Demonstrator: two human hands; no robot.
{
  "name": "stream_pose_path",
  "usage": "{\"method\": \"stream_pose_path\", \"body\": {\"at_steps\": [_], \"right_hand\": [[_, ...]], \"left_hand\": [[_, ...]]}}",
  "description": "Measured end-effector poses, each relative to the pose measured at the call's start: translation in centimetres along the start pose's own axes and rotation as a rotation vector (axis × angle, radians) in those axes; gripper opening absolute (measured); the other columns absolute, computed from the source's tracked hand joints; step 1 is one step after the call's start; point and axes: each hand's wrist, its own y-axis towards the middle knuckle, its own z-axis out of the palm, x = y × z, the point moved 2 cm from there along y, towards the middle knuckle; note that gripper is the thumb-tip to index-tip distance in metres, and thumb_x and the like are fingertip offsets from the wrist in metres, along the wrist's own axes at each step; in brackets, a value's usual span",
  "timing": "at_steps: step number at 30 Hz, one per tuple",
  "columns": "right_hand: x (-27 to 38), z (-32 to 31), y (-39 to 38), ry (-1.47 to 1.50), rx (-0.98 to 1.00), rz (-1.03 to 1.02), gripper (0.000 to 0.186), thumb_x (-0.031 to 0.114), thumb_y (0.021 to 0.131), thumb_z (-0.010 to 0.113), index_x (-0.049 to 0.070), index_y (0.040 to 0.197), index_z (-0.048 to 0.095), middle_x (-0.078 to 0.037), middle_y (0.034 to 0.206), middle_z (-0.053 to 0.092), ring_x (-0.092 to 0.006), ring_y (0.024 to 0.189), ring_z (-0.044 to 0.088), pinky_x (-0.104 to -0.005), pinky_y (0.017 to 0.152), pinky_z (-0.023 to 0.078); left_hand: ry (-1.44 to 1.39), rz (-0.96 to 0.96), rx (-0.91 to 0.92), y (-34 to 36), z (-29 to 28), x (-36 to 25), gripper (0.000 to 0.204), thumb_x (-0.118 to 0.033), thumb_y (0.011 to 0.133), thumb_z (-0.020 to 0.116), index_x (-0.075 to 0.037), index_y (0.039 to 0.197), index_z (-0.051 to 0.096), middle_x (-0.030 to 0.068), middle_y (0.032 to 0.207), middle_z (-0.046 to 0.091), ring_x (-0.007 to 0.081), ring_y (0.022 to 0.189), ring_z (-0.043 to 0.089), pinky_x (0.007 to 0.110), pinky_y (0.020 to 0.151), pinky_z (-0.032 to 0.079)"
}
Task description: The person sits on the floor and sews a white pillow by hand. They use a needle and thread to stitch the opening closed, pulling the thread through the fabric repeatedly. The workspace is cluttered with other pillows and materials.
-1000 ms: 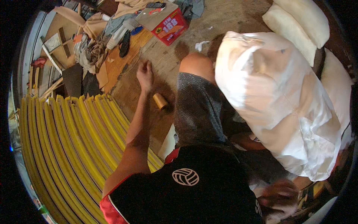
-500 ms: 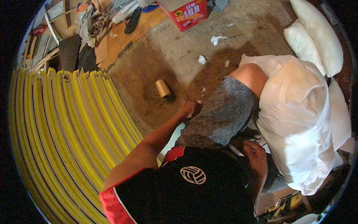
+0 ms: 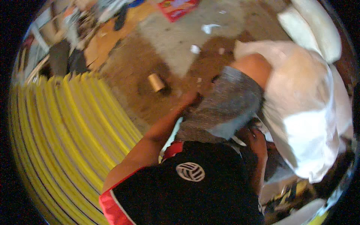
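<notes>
My left hand is low over the floor beside my thigh in grey shorts. Shadow and blur hide its fingers. Nearby on the floor lies a brown, tapered, cup-like piece, tipped on its side and apart from the hand. Down at my right side, my right hand is between my leg and a big stuffed white sack. Its fingers are smeared, and whether they hold anything is not visible. A small pale strip shows just left of that hand.
Yellow ridged layers stand packed at the left. Ahead are a red box and white scraps on the stained floor. Long white stuffed bags lie at the far right. Clutter fills the far left.
The whole view has shifted and blurred, with the floor items now higher and further left in the picture. Both hands stay in about the same places beside my legs.
</notes>
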Motion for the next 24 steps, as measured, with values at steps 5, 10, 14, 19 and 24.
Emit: {"method": "stream_pose_path", "body": {"at_steps": [5, 10, 14, 19, 24], "right_hand": [[-0.9, -2.0, 1.2, -0.118, 0.133, 0.164, 0.04, 0.031, 0.092, 0.051, 0.001, 0.118, 0.058, -0.021, 0.119, 0.059, -0.0387, 0.113, 0.053, -0.0441, 0.097, 0.042], [-4.5, -0.5, 6.4, -0.498, 0.103, 0.089, 0.037, 0.03, 0.095, 0.044, 0.004, 0.117, 0.058, -0.018, 0.118, 0.06, -0.0369, 0.108, 0.055, -0.0436, 0.099, 0.041], [-5.4, -0.9, 12.4, -0.545, 0.067, 0.073, 0.037, 0.029, 0.095, 0.044, 0.003, 0.117, 0.059, -0.018, 0.117, 0.06, -0.0366, 0.108, 0.056, -0.0434, 0.098, 0.041], [-2.7, 1.0, 15.3, -0.487, 0.08, -0.006, 0.036, 0.029, 0.095, 0.044, 0.003, 0.116, 0.059, -0.018, 0.116, 0.06, -0.0362, 0.107, 0.056, -0.0433, 0.097, 0.042], [-1.5, 2.9, 16.4, -0.434, 0.099, -0.049, 0.035, 0.028, 0.095, 0.045, 0.003, 0.115, 0.059, -0.018, 0.115, 0.06, -0.0359, 0.106, 0.056, -0.0431, 0.097, 0.042]], "left_hand": [[-0.64, -0.042, -0.48, 0.0, -14.8, -7.5, 0.035, -0.032, 0.094, 0.053, 0.001, 0.1, 0.064, 0.0097, 0.085, 0.066, 0.0214, 0.076, 0.058, 0.037, 0.071, 0.047], [-0.75, 0.727, -0.85, -7.1, -36.1, -25.2, 0.046, -0.029, 0.094, 0.057, 0.002, 0.127, 0.052, 0.0122, 0.109, 0.062, 0.0174, 0.1, 0.056, 0.031, 0.085, 0.045], [-0.847, 0.944, -0.433, -8.4, -37.0, -35.9, 0.063, -0.037, 0.09, 0.06, 0.004, 0.134, 0.042, 0.0164, 0.127, 0.053, 0.0252, 0.116, 0.051, 0.035, 0.097, 0.039], [-0.663, 0.778, -0.308, -4.9, -36.7, -35.9, 0.064, -0.031, 0.091, 0.057, 0.003, 0.14, 0.032, 0.0169, 0.134, 0.048, 0.0243, 0.122, 0.045, 0.034, 0.101, 0.035], [-0.695, 1.005, -0.556, -4.6, -35.4, -35.0, 0.076, -0.049, 0.091, 0.047, 0.008, 0.138, 0.03, 0.0184, 0.136, 0.044, 0.0253, 0.123, 0.044, 0.036, 0.103, 0.032]]}}
